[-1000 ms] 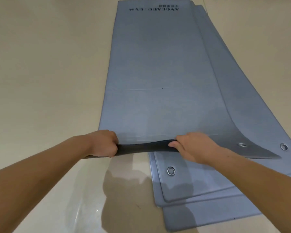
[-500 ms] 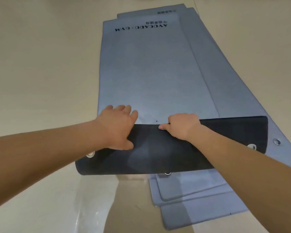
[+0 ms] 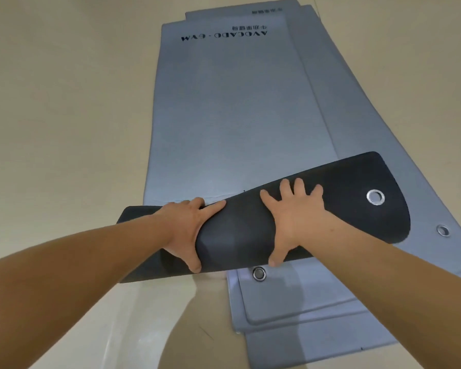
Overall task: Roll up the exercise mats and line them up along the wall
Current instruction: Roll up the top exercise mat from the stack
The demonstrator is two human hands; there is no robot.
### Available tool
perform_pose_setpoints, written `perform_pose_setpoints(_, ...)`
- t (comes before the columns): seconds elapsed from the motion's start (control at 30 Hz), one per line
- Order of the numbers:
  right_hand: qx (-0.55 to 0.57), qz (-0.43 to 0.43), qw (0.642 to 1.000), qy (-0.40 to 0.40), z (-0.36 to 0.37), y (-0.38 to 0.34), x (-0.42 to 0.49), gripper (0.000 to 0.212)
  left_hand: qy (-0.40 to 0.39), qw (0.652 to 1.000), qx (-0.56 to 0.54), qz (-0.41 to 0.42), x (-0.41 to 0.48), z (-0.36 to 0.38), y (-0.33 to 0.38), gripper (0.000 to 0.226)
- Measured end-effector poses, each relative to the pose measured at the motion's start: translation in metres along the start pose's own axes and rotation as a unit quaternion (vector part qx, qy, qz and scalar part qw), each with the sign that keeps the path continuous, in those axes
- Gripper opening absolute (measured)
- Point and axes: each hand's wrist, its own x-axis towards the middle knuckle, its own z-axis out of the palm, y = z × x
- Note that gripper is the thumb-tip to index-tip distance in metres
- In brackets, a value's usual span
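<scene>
A stack of grey exercise mats is observed lying flat on a pale, glossy floor [image 3: 64, 102], their long sides running away from the camera. The top mat [image 3: 232, 115] is set slightly to the left of those beneath it, and dark lettering [image 3: 224, 35], seen upside down, is printed near its far end. The near end of this mat is curled over onto the mat's own grey face, so that the dark underside [image 3: 357, 182] is shown uppermost as a loose roll lying across the mat's width. A metal eyelet [image 3: 375, 197] is noted near the right corner of the curled part, which is raised higher on the right than on the left. The left hand [image 3: 184, 230] is clasped around the left part of the roll: the thumb is set on the near side and the fingers are laid over the far edge, where their tips are partly hidden. The right hand [image 3: 296, 219] is pressed flat on the dark surface near the middle of the roll, with the fingers straight and spread apart and the thumb reaching toward the near edge. The lower mats [image 3: 304, 310] are left flat, their near ends fanned out to the right and toward the camera. Two further eyelets are recorded on these, one just below the roll [image 3: 259, 273] and one at the right [image 3: 442, 230].
</scene>
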Motion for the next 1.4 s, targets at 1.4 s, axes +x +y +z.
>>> perform_pose_setpoints(1.4,0.111,-0.085,0.987,-0.086,0.001,0.023,-0.003,0.083,-0.131,0.985,-0.110,0.036,0.001,-0.040,0.020,0.092)
